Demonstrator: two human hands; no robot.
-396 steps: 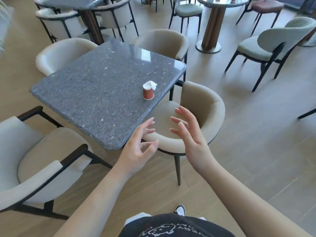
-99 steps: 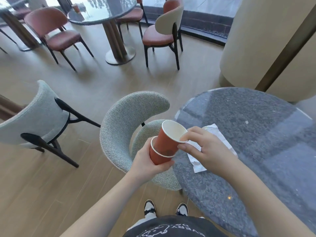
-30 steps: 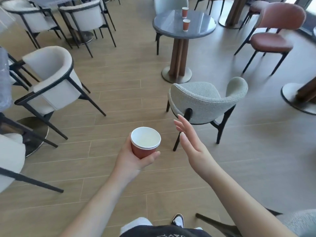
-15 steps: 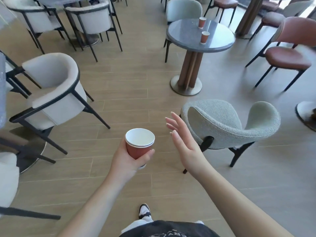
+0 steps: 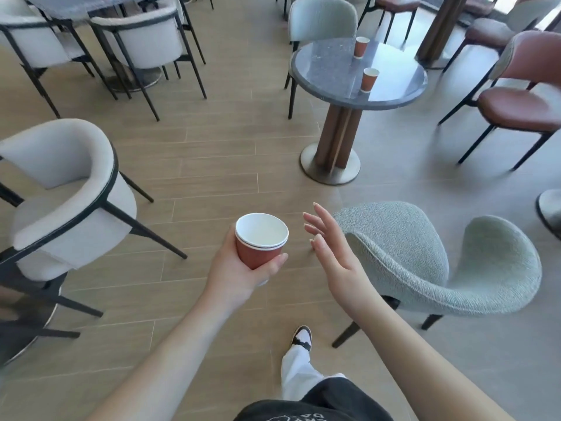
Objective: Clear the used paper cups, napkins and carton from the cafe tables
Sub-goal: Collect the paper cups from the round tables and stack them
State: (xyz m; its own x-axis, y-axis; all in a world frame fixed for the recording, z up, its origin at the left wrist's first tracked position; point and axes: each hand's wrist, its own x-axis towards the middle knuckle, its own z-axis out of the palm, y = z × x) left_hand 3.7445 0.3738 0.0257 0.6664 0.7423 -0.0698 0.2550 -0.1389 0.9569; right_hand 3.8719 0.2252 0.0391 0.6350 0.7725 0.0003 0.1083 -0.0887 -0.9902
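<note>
Cafe, round stone table [image 5: 331, 71], upholstered chairs [image 5: 425, 256], paper cups [image 5: 369, 79]

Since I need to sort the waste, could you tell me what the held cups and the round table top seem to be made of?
Stacked cups: likely paper, matte rust outside, white inside, thin rolled rims. Round table top: probably polished stone or a stone lookalike, grey, speckled, glossy with reflections.

A single head-worn camera looks forward and down, close over the forearms toward the floor [image 5: 212, 153].
</note>
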